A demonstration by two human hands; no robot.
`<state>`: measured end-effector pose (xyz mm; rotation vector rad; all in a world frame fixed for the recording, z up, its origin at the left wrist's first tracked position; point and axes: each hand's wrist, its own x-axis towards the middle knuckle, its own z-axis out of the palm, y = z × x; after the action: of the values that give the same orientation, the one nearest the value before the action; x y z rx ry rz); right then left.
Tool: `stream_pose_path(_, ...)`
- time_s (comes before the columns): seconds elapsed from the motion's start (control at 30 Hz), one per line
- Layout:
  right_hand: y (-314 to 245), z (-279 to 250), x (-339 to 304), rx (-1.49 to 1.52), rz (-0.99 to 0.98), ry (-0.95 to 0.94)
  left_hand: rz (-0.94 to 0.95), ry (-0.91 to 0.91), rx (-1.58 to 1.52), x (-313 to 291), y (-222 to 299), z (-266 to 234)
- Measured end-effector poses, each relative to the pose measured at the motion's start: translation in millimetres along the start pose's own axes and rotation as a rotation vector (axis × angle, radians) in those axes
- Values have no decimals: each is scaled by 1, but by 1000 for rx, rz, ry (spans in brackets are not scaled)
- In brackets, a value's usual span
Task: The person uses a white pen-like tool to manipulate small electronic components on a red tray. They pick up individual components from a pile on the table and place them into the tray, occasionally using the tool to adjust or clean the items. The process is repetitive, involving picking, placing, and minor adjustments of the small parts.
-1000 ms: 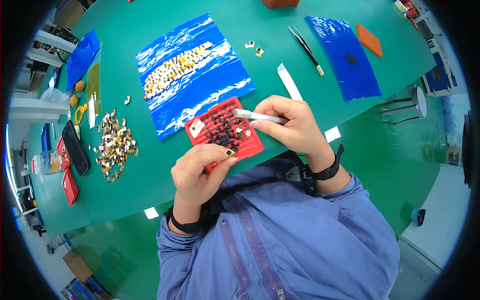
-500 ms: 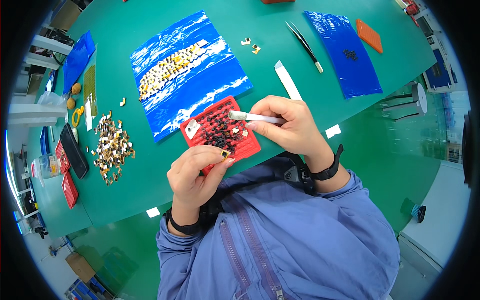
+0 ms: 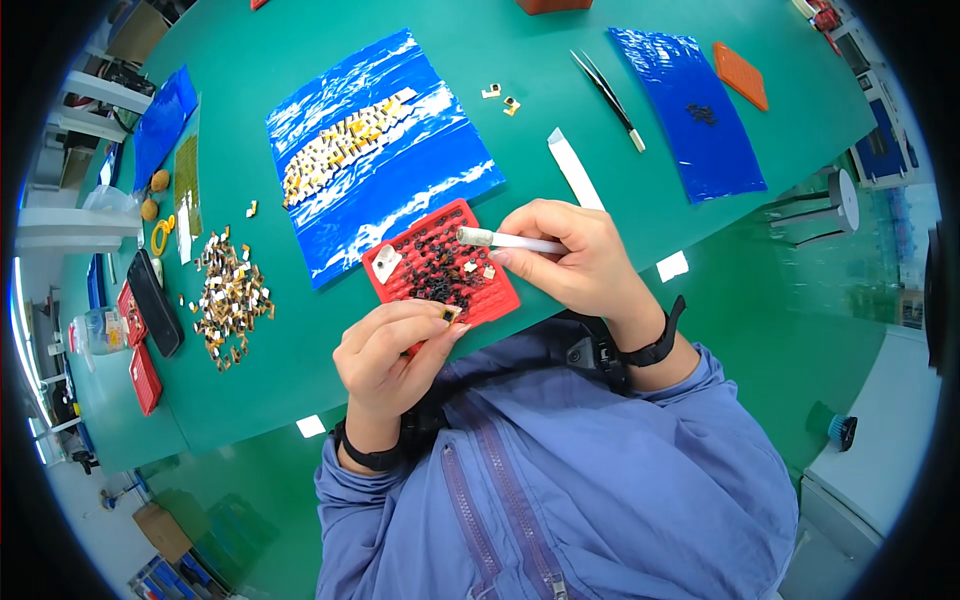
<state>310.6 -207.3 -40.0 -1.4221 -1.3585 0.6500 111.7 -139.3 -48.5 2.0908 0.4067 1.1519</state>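
Between the thumb and fingers of my left hand is a small gold-edged part with a black square on it. My right hand grips a white pen-like stick, its greyish tip pointing left above a red ribbed tray. Many tiny black pieces are scattered in that tray, with a few small white-and-gold parts and a white scrap. The tray's near left corner is hidden behind my left hand.
A blue sheet bears rows of small white-and-gold parts; a loose pile of them lies left. Tweezers, a white strip, another blue sheet with black pieces and an orange tray lie right. A black case is far left.
The view has shifted slightly. My left hand has tilted the small part a little; my right hand holds the stick in nearly the same place over the tray.
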Motion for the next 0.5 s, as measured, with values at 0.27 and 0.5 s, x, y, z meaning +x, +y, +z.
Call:
stream_pose_path(0.27,8,-2,-8,76,-125,117,85,-1,-38,2,1,2)
stream_pose_path(0.5,-35,-27,-13,765,-769,-328,115,-32,-112,-1,-1,3)
